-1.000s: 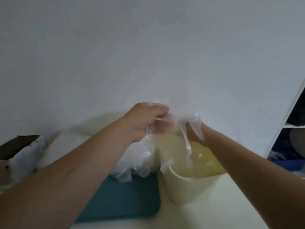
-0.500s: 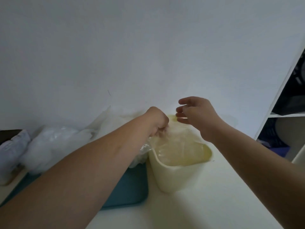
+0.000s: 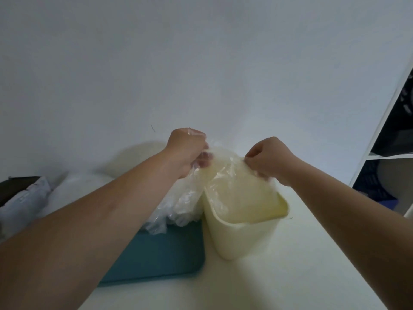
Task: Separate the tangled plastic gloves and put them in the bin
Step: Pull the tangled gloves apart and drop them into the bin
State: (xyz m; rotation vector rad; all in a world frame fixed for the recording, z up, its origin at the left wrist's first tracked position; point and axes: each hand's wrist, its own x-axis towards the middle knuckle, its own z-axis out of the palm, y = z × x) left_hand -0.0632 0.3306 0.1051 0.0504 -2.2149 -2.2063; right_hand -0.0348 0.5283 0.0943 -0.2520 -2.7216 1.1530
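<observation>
A clear plastic glove (image 3: 232, 175) is stretched between my two hands above the cream bin (image 3: 243, 238). My left hand (image 3: 186, 153) pinches its left edge, and my right hand (image 3: 271, 158) pinches its right edge. The glove hangs down over the bin's mouth and hides much of the inside. A tangled heap of clear plastic gloves (image 3: 178, 204) lies on the teal tray (image 3: 161, 256) just left of the bin, partly behind my left forearm.
A white wall rises close behind the bin. A white shelf frame (image 3: 380, 139) with dark items stands at the right. A pale bundle (image 3: 24, 202) and a dark object lie at the far left. The pale tabletop (image 3: 279, 285) runs toward me.
My right hand, which hovered open above the bin, has come down and taken hold of the glove. Both hands now hold it spread over the bin.
</observation>
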